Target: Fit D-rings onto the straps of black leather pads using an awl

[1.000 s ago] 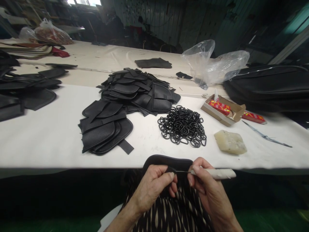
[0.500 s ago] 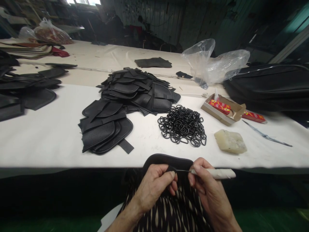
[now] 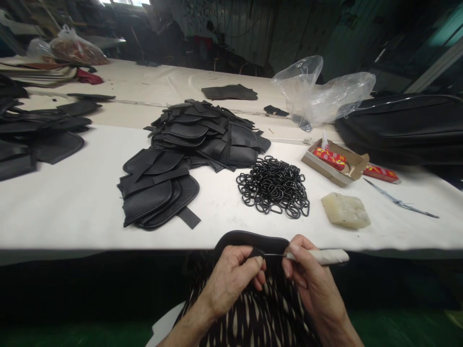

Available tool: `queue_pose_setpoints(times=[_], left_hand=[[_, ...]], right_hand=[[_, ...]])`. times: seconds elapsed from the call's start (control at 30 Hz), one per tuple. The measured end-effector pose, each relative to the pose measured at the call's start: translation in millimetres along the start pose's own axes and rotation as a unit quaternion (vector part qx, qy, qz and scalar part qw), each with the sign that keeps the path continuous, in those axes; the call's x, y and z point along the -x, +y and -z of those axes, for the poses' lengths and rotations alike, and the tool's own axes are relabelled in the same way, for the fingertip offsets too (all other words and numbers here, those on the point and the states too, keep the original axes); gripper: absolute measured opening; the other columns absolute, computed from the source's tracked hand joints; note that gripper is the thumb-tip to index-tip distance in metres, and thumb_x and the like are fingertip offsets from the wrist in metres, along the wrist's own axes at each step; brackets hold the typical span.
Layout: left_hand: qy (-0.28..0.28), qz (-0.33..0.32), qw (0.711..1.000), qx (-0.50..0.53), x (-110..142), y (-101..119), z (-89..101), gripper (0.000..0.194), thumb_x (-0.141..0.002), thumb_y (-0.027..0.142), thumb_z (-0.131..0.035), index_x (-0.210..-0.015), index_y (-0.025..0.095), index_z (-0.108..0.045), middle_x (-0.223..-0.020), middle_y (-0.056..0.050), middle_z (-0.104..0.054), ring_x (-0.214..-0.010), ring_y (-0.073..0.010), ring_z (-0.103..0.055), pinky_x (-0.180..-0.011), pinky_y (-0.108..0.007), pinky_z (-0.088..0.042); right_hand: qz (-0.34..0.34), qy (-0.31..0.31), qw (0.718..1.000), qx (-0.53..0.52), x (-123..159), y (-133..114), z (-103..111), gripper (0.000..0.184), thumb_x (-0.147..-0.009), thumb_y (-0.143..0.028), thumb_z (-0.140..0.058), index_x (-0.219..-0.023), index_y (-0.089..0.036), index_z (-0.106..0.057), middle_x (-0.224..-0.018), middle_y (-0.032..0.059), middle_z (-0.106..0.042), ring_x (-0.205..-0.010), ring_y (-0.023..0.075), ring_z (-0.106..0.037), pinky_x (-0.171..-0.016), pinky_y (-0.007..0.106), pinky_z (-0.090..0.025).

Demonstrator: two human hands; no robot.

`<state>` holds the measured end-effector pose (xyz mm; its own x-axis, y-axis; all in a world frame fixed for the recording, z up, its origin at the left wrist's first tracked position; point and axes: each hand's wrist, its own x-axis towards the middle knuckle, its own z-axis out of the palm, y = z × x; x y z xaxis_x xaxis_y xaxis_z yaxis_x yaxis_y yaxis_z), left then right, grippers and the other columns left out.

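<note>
Below the table's near edge, my left hand [image 3: 231, 279] pinches a curved black leather piece [image 3: 249, 239] over my lap. My right hand [image 3: 311, 284] is closed on a white-handled awl [image 3: 325, 256], and its thin metal tip points left into the leather by my left thumb. A heap of black D-rings [image 3: 274, 187] lies on the white table [image 3: 72, 207] just beyond my hands. Left of the rings are stacked black leather pieces [image 3: 159, 190], with a bigger pile [image 3: 210, 132] behind.
A pale wax block [image 3: 345, 210] sits right of the rings. Farther right are an open cardboard box [image 3: 334, 164], a red packet [image 3: 381, 173], thin snips [image 3: 400, 205], a clear plastic bag [image 3: 318, 94] and a black bag [image 3: 405, 127]. More leather lies at far left [image 3: 39, 135].
My hands and the awl have hardly moved; the view has shifted very slightly.
</note>
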<state>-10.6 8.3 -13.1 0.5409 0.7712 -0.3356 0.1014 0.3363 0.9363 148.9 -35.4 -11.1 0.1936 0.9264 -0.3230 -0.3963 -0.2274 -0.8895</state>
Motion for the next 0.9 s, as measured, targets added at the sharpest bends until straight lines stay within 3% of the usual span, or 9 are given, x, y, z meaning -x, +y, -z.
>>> queue_pose_setpoints(times=[0.4, 0.9], left_hand=[[0.007, -0.003, 1.000, -0.012, 0.0, -1.9, -1.1, 0.023, -0.082, 0.023, -0.047, -0.069, 0.014, -0.063, -0.061, -0.003, -0.065, -0.054, -0.0137, -0.059, -0.055, -0.023, -0.045], [0.009, -0.006, 1.000, -0.012, -1.1, 0.1, -2.2, 0.022, -0.083, 0.022, -0.046, -0.069, 0.013, -0.061, -0.060, -0.003, -0.064, -0.053, -0.0129, -0.058, -0.055, -0.023, -0.045]], right_hand=[[0.014, -0.021, 1.000, 0.002, -2.5, 3.6, 1.7, 0.031, -0.083, -0.038, -0.059, -0.063, -0.018, -0.046, -0.049, -0.0033, -0.051, -0.041, 0.0050, -0.023, -0.040, 0.019, -0.012], [0.027, -0.027, 0.999, -0.022, -3.8, 7.7, 2.0, 0.029, -0.085, -0.034, -0.056, -0.065, -0.017, -0.045, -0.050, -0.0034, -0.052, -0.041, 0.0037, -0.020, -0.040, 0.018, -0.011]])
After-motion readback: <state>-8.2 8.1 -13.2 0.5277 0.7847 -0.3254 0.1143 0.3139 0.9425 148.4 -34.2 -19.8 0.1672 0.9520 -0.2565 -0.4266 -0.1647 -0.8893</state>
